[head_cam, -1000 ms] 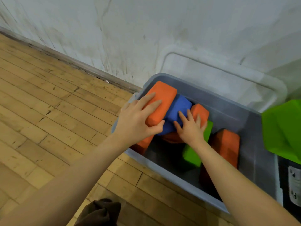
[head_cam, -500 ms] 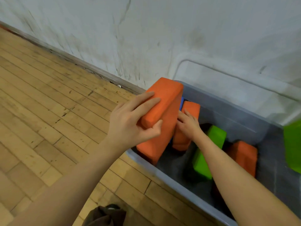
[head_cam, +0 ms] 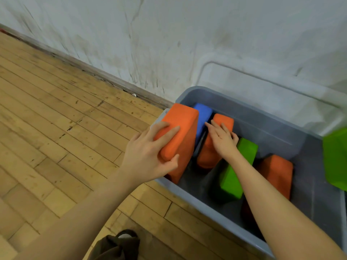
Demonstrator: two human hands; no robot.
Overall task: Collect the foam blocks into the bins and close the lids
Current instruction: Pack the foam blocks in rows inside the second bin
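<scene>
While the left hand (head_cam: 148, 156) grips an upright orange block (head_cam: 181, 132) inside the grey bin (head_cam: 206, 209), the right hand (head_cam: 222, 140) apparently rests flat-fingered on another orange block (head_cam: 224, 120).

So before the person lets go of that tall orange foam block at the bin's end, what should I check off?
1. Left hand grips the tall orange foam block: ok.
2. Block's lower end inside the grey plastic bin: ok.
3. Block fully seated on the floor: cannot tell.
4. Right hand steadies the smaller orange foam block: ok.
5. Blue foam block stays behind it: ok.
6. White bin lid closed: not ok, leaning against the wall.
</scene>
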